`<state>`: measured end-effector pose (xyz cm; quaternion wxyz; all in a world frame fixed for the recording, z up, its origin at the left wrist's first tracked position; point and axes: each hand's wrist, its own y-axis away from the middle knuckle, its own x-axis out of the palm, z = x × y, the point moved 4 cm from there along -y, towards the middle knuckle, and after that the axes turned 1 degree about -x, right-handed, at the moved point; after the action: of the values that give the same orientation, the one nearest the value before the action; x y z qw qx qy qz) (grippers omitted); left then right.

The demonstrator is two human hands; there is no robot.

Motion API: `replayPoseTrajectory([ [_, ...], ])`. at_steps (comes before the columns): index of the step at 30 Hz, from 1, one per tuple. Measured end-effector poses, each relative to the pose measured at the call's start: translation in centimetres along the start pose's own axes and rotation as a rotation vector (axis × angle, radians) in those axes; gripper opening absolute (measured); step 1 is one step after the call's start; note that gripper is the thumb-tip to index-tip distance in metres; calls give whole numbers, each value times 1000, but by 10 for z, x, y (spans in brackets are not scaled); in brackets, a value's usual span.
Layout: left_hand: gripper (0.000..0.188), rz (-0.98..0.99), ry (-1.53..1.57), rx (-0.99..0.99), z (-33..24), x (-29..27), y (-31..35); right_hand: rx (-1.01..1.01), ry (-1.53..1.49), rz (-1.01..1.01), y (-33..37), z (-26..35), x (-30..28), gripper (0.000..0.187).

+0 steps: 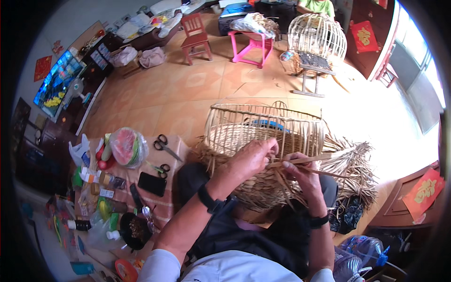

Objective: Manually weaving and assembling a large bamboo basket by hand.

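Note:
A half-woven basket (225, 134) stands between my knees, its lower wall plaited from tan dried leaf strips and its upper part an open frame of upright stakes. My left hand (256, 159) is closed at the near side of the weave, its fingertips pinched together by the stakes. What lies between those fingers is too small to tell. Just to the right, my right hand (302, 173) grips a flat dried leaf strip (324, 157) that runs out to the right. Loose strip ends hang below the right hand. A blue thing (270, 124) shows inside the basket.
A heap of dried leaf strips (354, 167) lies at my right. On my left, a cloth-covered table (176, 145) carries scissors (167, 147), a dark phone (151, 184) and wrapped watermelon (125, 146). Ahead stand a wooden stool (314, 66), a pink stool (253, 44) and a person (318, 6) behind another basket frame (319, 35).

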<state>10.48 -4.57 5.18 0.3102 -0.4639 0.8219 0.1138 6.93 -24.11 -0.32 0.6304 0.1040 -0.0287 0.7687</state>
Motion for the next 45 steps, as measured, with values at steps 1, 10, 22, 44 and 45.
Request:
replayPoseTrajectory([
  [1,31,-42,-130,9,-4,-1,0,-1,2,-24,-1,0,-1,15],
  [10,38,-348,-606,117,-34,3,17,-46,53,-103,4,1,1,14],
  [22,16,-671,-1152,277,-38,44,30,-257,212,-181,2,-16,-2,12],
  [44,9,-221,-210,-307,33,56,-26,-339,301,-169,3,-1,-7,9],
  [45,7,-242,-223,-299,32,58,-27,-314,266,-138,4,3,-4,7],
])
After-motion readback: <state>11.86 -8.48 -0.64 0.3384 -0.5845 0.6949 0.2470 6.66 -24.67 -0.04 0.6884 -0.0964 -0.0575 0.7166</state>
